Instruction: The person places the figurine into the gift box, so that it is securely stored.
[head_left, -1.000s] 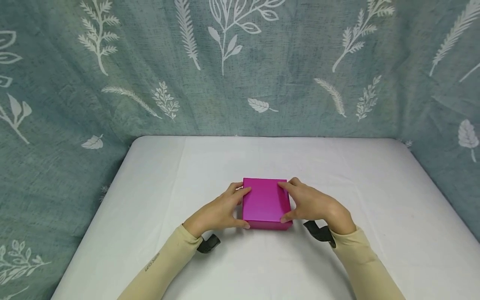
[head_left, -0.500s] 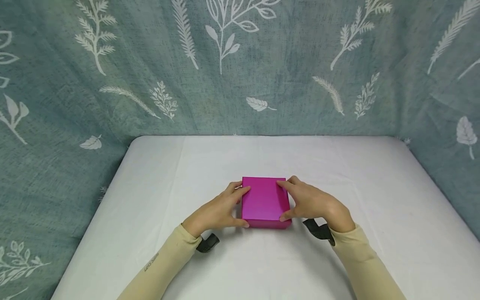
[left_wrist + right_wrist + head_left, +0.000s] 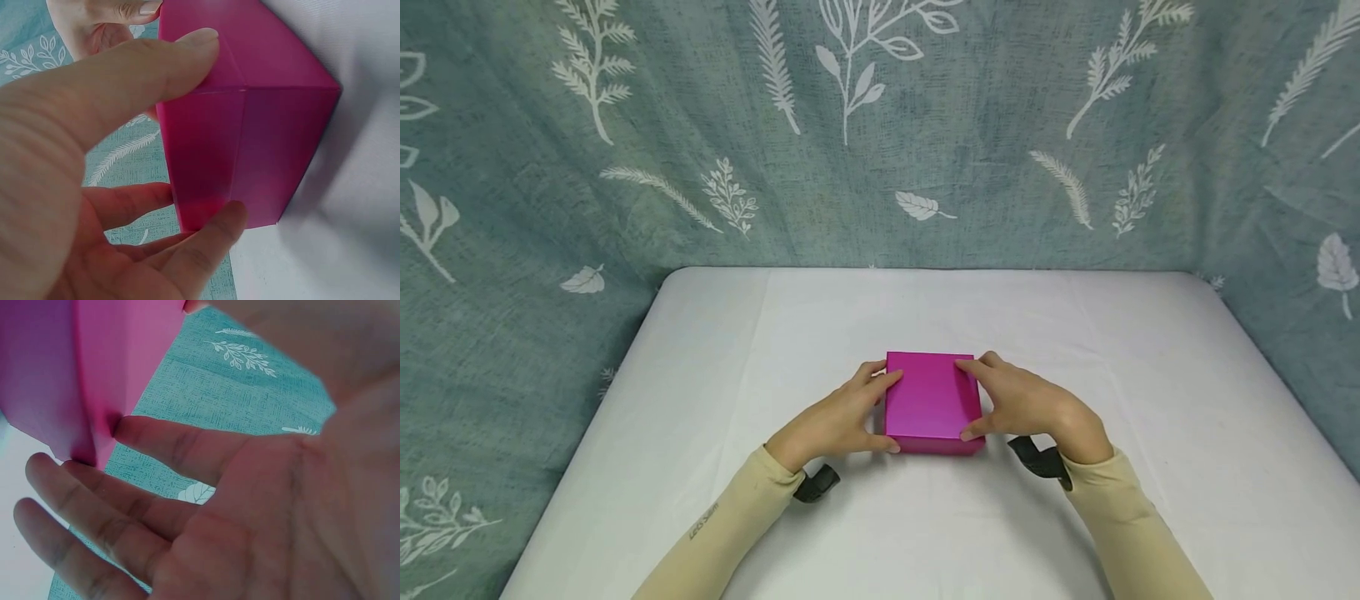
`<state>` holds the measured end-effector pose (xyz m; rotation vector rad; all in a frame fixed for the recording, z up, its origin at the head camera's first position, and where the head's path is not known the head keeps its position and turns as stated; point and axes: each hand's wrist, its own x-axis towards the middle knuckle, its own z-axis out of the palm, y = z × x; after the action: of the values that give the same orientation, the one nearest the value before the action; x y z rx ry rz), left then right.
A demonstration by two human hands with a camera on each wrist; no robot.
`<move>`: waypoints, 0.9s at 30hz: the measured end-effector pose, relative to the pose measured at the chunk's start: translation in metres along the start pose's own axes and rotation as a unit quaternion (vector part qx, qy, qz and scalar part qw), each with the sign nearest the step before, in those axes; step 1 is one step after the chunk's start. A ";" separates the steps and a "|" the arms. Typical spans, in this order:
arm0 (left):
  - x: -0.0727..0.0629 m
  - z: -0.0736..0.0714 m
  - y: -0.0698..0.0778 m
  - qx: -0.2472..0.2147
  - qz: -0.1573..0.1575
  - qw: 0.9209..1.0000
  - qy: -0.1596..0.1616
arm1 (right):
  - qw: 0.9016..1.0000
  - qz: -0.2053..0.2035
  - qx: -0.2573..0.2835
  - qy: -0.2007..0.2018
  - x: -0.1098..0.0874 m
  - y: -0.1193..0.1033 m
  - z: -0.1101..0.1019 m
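Observation:
A magenta lidded box (image 3: 931,396) sits on the white-covered table, its lid on top. My left hand (image 3: 842,417) grips its left side. In the left wrist view the thumb (image 3: 199,50) presses the near side and a finger (image 3: 228,222) touches the left wall. From the right, my right hand (image 3: 1026,407) holds the box by its lid, thumb at the near right corner and index finger at the far right edge. In the right wrist view the index fingertip (image 3: 128,428) presses the box wall (image 3: 100,362), with the lower fingers spread below.
The white cloth-covered table (image 3: 760,333) spreads round the box on all sides. A teal curtain (image 3: 985,117) with white leaf prints hangs behind and at both sides of it. A black strap (image 3: 1037,457) shows at the right wrist, another black piece (image 3: 817,484) at the left.

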<state>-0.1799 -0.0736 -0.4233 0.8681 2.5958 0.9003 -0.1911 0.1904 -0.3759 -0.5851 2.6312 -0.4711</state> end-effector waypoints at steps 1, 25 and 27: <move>0.000 0.000 0.000 0.001 0.000 1.000 0.000 | 1.000 0.000 -0.001 0.000 0.000 0.000 0.000; 0.000 0.002 -0.002 0.022 -0.005 1.000 0.000 | 1.000 -0.019 -0.007 0.005 0.005 0.002 0.002; 0.000 0.002 -0.002 0.023 -0.007 1.000 -0.003 | 1.000 -0.017 -0.007 0.003 0.006 0.002 0.003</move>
<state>-0.1799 -0.0742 -0.4260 0.8622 2.6242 0.8373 -0.1954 0.1883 -0.3810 -0.6348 2.6352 -0.4666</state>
